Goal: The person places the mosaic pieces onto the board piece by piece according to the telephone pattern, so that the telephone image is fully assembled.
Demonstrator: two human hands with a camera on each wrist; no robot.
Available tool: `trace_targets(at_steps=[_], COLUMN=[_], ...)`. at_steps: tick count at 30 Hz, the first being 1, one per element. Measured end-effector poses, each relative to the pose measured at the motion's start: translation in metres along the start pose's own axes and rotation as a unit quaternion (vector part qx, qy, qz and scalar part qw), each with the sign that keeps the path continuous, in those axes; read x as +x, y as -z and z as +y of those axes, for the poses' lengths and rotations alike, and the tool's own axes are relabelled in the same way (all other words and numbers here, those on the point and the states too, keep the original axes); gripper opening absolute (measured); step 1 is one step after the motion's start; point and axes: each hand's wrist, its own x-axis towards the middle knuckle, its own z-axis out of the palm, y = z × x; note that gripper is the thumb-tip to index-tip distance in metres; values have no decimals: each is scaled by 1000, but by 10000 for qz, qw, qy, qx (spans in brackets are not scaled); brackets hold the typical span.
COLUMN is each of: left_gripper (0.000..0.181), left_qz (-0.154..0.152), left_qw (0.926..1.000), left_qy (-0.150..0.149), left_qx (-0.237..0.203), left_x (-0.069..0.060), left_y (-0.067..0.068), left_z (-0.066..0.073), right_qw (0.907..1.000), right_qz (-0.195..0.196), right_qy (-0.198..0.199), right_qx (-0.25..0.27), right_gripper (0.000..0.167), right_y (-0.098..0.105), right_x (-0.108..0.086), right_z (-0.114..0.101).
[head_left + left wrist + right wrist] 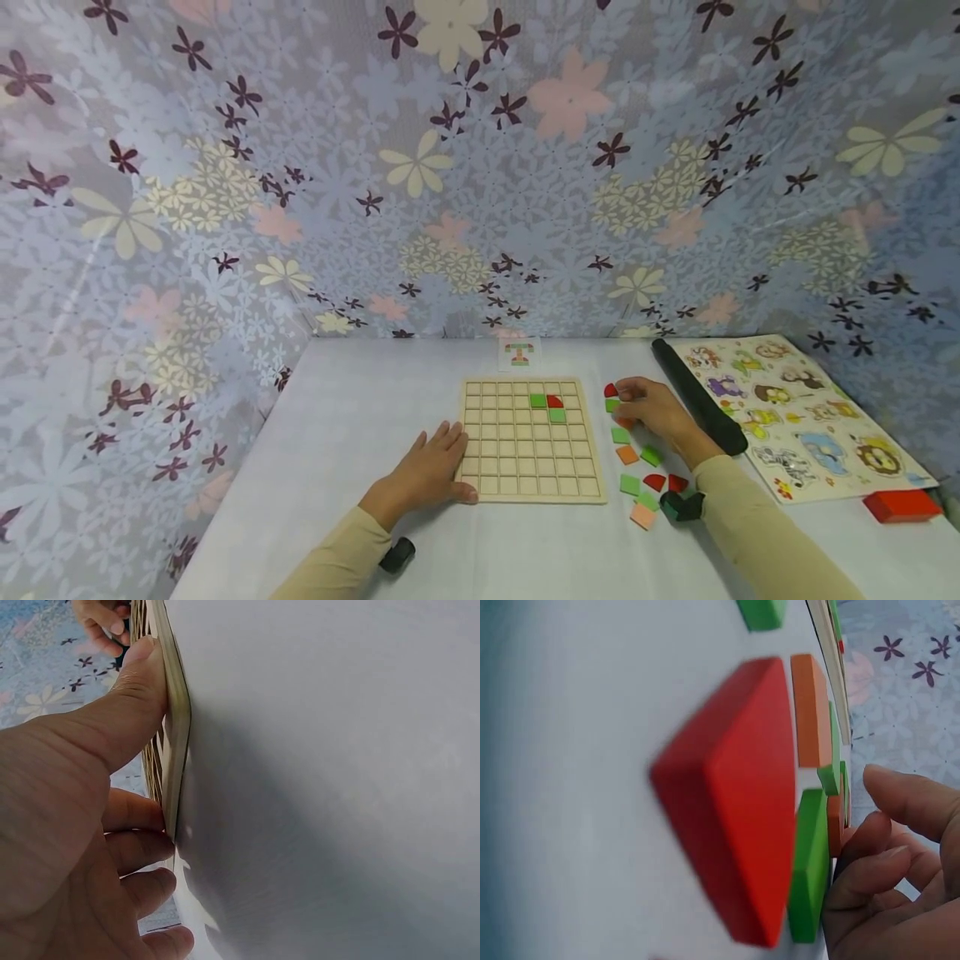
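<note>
A wooden grid board lies on the table, with a green square, a red quarter-round piece and a lighter green piece in its upper right cells. My left hand rests at the board's left side, fingers extended, thumb by the front corner. In the left wrist view, that thumb touches the board's edge. Right of the board, my right hand reaches over loose pieces, beside a red piece and a green piece. Its thumb and fingers are apart, and no held piece shows between them.
More pieces lie below the right hand, including an orange square and a red quarter-round piece. A pattern card lies behind the board. Farther right are a black tube, an animal picture board and a red block.
</note>
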Motion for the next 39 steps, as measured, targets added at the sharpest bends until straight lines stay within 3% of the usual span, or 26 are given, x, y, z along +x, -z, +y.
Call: trace_targets(at_steps=[11,32,39], left_gripper=[98,98,97], left_qz=[55,46,67], left_qw=[10000,9999,9999], left_qy=[16,-11,-32], left_qx=[39,160,102], left_x=[1,1,1], left_y=[-2,-2,-3], left_z=[-1,-1,-2], right_qw=[9988,9862,9875], right_qz=[67,314,188], right_qy=[298,450,460], right_qx=[-375,-1565,-1498], right_gripper=[41,36,37], right_y=[-6,-14,-13], right_x=[0,1,2], right_z=[-2,-9,-7])
